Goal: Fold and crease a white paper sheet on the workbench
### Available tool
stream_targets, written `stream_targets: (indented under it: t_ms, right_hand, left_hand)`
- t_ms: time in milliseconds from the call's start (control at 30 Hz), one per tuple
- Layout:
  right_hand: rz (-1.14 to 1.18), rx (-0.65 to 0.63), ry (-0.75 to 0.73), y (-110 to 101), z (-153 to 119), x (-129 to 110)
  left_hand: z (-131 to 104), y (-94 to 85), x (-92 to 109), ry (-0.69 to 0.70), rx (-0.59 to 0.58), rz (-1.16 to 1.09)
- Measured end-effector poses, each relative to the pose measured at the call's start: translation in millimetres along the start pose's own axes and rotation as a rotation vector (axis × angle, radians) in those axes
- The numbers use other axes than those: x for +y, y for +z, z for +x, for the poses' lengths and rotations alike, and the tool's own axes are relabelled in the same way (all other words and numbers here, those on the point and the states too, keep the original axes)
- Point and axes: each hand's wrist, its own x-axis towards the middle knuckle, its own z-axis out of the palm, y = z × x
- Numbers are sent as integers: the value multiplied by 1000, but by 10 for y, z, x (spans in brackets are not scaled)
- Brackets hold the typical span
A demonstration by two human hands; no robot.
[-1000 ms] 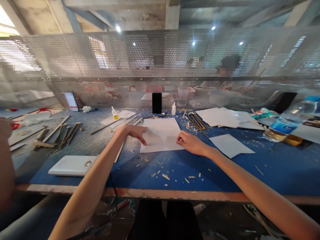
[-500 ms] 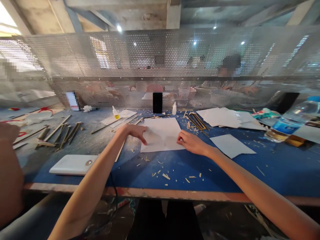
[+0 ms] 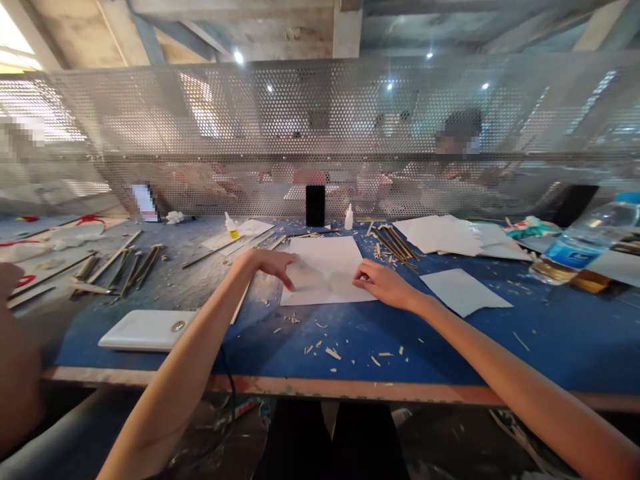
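A white sheet of paper [image 3: 325, 267] lies flat on the blue table in front of me. My left hand [image 3: 273, 265] rests at its left edge, thumb and fingers spread apart, the thumb touching the paper. At the right edge, my right hand [image 3: 383, 283] has its fingers curled together on the sheet; part of the grip is hidden. Just behind the paper stand a black phone [image 3: 315, 206] and a small white glue bottle [image 3: 349, 218]. Another glue bottle with a yellow label [image 3: 231, 227] is on the left, beside white paper pieces.
A white power bank [image 3: 147, 330] lies near my left forearm. Thin sticks [image 3: 395, 245], a torn sheet [image 3: 465, 291], stacked paper [image 3: 435, 235] and a water bottle [image 3: 575, 250] are on the right. Wood shavings litter the table. A co-worker's arm [image 3: 17, 353] reaches in at far left.
The co-worker's arm at far left has shifted a little to the left. My hands and the sheet have hardly moved.
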Motion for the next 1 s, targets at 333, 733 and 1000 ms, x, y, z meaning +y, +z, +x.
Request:
stream_targets:
  t_ms: [333, 733, 1000]
  right_hand:
    - [-59, 80, -5, 28, 23, 93]
    - [-16, 44, -12, -39, 11, 74]
    - [-61, 68, 12, 7, 13, 97]
  left_hand:
    - [-2, 2, -14, 28, 5, 5]
    - [-3, -18, 26, 10, -18, 34]
    - [-11, -24, 36, 11, -10, 20]
